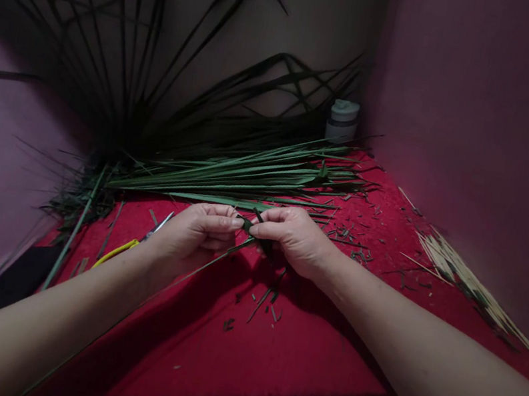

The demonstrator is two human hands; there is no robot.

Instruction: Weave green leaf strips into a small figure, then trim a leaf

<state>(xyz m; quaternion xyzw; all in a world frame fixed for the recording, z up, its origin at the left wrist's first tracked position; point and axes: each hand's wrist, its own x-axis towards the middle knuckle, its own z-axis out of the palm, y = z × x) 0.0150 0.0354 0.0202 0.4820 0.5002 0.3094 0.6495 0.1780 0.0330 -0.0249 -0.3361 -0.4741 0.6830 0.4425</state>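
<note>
Over the middle of the red cloth, my left hand (203,231) and my right hand (292,233) meet, fingertips nearly touching. Between them is a small folded piece of dark green palm leaf strip (248,225). My left thumb and forefinger pinch its left side, and my right thumb and forefinger pinch its right side. A thin strand trails from it down to the left, past my left wrist. Loose strip ends hang below my right fingers. Scissors (116,253) with yellow handles lie partly hidden behind my left forearm.
Long cut green leaves (228,175) lie across the back of the red cloth (236,369), with fan-shaped dark fronds (146,70) against the wall. A white lidded container (342,122) stands at the back corner. Pale sticks (474,280) lie along the right wall. Leaf scraps (354,233) are scattered about.
</note>
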